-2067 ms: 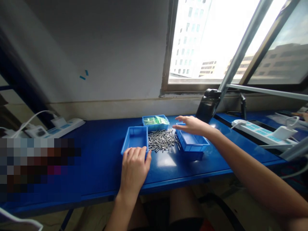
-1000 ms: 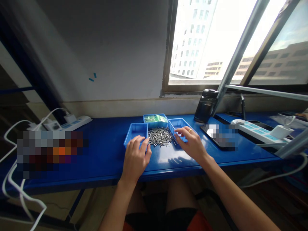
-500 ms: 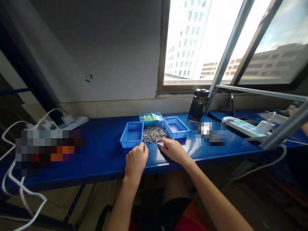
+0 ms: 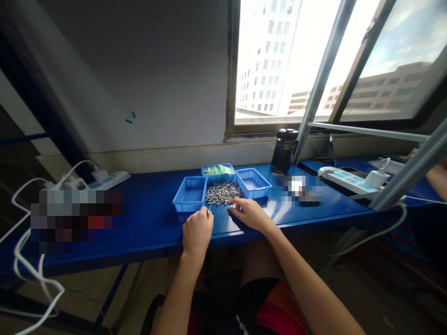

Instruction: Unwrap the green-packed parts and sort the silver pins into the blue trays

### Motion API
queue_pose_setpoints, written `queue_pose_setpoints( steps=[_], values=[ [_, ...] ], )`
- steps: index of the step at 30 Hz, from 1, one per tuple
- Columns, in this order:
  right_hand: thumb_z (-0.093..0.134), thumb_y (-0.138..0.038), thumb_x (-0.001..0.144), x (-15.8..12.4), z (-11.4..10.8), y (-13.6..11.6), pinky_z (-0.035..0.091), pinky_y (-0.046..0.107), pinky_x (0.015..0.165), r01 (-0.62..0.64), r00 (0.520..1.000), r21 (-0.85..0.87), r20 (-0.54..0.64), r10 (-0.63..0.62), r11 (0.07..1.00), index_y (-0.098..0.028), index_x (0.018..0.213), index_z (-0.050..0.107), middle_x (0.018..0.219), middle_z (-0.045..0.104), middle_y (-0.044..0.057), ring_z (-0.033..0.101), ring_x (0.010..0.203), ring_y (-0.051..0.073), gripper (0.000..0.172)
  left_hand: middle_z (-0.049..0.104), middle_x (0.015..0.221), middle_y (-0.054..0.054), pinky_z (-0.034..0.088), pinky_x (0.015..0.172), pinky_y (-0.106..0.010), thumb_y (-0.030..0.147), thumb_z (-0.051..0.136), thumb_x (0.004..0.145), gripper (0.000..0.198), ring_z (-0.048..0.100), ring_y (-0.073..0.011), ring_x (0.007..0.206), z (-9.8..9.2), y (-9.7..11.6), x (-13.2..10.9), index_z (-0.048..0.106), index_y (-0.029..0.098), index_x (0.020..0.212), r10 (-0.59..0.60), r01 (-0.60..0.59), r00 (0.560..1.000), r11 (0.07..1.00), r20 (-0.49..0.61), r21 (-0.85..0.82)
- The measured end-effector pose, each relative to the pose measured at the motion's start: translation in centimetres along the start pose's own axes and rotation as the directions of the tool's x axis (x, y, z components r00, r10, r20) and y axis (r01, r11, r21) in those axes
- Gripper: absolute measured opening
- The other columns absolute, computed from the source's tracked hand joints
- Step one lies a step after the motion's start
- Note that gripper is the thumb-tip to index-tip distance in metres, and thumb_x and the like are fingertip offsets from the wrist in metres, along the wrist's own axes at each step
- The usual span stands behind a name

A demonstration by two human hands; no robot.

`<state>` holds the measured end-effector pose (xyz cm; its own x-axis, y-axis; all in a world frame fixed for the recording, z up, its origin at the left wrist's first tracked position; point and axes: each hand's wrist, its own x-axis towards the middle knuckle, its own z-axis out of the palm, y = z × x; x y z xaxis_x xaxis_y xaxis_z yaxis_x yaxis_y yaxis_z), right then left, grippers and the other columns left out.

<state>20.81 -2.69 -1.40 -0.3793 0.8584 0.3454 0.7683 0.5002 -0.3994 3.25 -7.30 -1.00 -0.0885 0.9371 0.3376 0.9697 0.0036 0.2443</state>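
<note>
Changes against one second ago: left hand [image 4: 197, 232], then spread at the near rim of the left tray, now curled closed just nearer than that tray, a slim metal pin [image 4: 209, 210] showing at its fingertips. Right hand [image 4: 252, 214], then over the right tray, now lower and further left, at the near edge of the heap.

Item: heap of metal pins [image 4: 223, 192], silver, loosely piled on the blue table [image 4: 150, 218]; lies just beyond both hands, between the left and right trays. Left hand pinches the single pin, its tip pointing away from the person. Right hand: fingers bent, tips next to the heap; whether they grip a piece cannot be told.

Containers, three, all blue plastic. Left tray [image 4: 190, 191]: left of the heap, inner floor in view. Right tray [image 4: 253, 181]: right of the heap, set at an angle, inner floor in view. Far tray [image 4: 219, 177]: behind the heap, holding green packaging [image 4: 220, 170]. Black bottle [image 4: 283, 151]: upright, far right of the trays.
</note>
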Motion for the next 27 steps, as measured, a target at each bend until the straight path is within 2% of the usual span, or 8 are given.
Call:
queue_pose_setpoints(
  steps=[4, 9, 13, 16, 19, 21, 23, 27],
  values=[
    [0.048, -0.035, 0.085, -0.2, 0.1, -0.1, 0.037, 0.022, 0.059, 0.018, 1.0, -0.017, -0.015, -0.018, 1.0, -0.023, 0.098, 0.061, 0.071, 0.062, 0.0, 0.057, 0.066, 0.014, 0.022, 0.068, 0.08, -0.008, 0.04, 0.059, -0.025, 0.031, 0.037, 0.089, 0.026, 0.064, -0.0206, 0.074, -0.3, -0.1, -0.2, 0.06, 0.02, 0.091, 0.015, -0.013, 1.0, 0.998, 0.021, -0.062],
    [0.05, -0.035, 0.084, -0.1, 0.4, -0.2, 0.041, 0.023, 0.064, 0.086, 0.996, 0.076, -0.036, -0.083, 0.993, -0.022, 0.11, 0.056, 0.084, 0.065, 0.003, 0.059, 0.073, 0.014, 0.03, 0.068, 0.086, -0.004, 0.04, 0.064, -0.023, 0.033, 0.038, 0.09, 0.025, 0.063, -0.0178, 0.08, -0.5, -0.3, -0.2, 0.06, 0.025, 0.098, 0.152, -0.134, 0.986, 0.968, 0.068, -0.213],
    [0.043, -0.031, 0.089, 0.1, 0.3, -0.1, 0.042, 0.026, 0.073, 0.176, 0.984, 0.14, -0.013, -0.176, 0.974, -0.02, 0.094, 0.063, 0.09, 0.065, 0.005, 0.059, 0.082, 0.016, 0.022, 0.067, 0.089, -0.002, 0.04, 0.063, -0.023, 0.032, 0.038, 0.09, 0.024, 0.062, -0.0181, 0.083, -0.3, -0.2, -0.1, 0.061, 0.025, 0.094, 0.202, -0.179, 0.977, 0.95, 0.064, -0.257],
    [0.044, -0.03, 0.089, 0.1, 0.2, 0.1, 0.042, 0.026, 0.072, 0.176, 0.984, 0.177, -0.013, -0.176, 0.968, -0.019, 0.086, 0.063, 0.085, 0.066, 0.004, 0.058, 0.078, 0.016, 0.022, 0.063, 0.101, -0.004, 0.042, 0.062, -0.023, 0.033, 0.037, 0.09, 0.027, 0.062, -0.0163, 0.079, -0.3, -0.5, -0.2, 0.059, 0.024, 0.102, 0.18, -0.194, 0.98, 0.953, -0.082, -0.233],
    [0.044, -0.03, 0.089, 0.1, 0.2, 0.3, 0.042, 0.025, 0.068, 0.141, 0.99, 0.241, -0.017, -0.141, 0.96, -0.019, 0.083, 0.062, 0.08, 0.065, 0.003, 0.058, 0.074, 0.015, 0.023, 0.049, 0.123, -0.011, 0.044, 0.057, -0.024, 0.036, 0.037, 0.089, 0.04, 0.061, -0.016, 0.077, -0.4, -1.2, -0.1, 0.047, 0.021, 0.124, 0.001, -0.068, 0.937, 0.981, -0.349, -0.18],
    [0.044, -0.032, 0.089, 0.0, 0.1, 0.5, 0.042, 0.023, 0.066, 0.124, 0.992, 0.284, -0.014, -0.125, 0.951, -0.018, 0.082, 0.062, 0.078, 0.065, 0.003, 0.058, 0.071, 0.015, 0.024, 0.048, 0.124, -0.012, 0.044, 0.054, -0.025, 0.036, 0.037, 0.089, 0.04, 0.061, -0.0175, 0.076, -0.3, -1.6, 0.2, 0.049, 0.019, 0.123, -0.035, -0.008, 0.928, 0.993, -0.371, -0.115],
    [0.044, -0.032, 0.089, -0.1, 0.1, 0.5, 0.042, 0.023, 0.065, 0.116, 0.993, 0.308, -0.018, -0.116, 0.944, -0.017, 0.081, 0.062, 0.077, 0.066, 0.003, 0.058, 0.07, 0.014, 0.025, 0.054, 0.115, -0.009, 0.045, 0.055, -0.025, 0.035, 0.035, 0.09, 0.035, 0.062, -0.0177, 0.075, -0.1, -1.8, 0.5, 0.056, 0.019, 0.113, 0.004, -0.03, 0.947, 0.997, -0.321, -0.074],
    [0.045, -0.033, 0.088, -0.1, 0.0, 0.5, 0.042, 0.023, 0.065, 0.106, 0.994, 0.333, -0.028, -0.103, 0.937, -0.017, 0.081, 0.063, 0.078, 0.066, 0.004, 0.058, 0.07, 0.015, 0.025, 0.055, 0.111, -0.008, 0.043, 0.052, -0.023, 0.03, 0.037, 0.089, 0.031, 0.061, -0.0152, 0.069, 0.1, -1.0, 0.6, 0.057, 0.021, 0.111, 0.048, -0.067, 0.956, 0.996, -0.288, -0.056]
  ],
)
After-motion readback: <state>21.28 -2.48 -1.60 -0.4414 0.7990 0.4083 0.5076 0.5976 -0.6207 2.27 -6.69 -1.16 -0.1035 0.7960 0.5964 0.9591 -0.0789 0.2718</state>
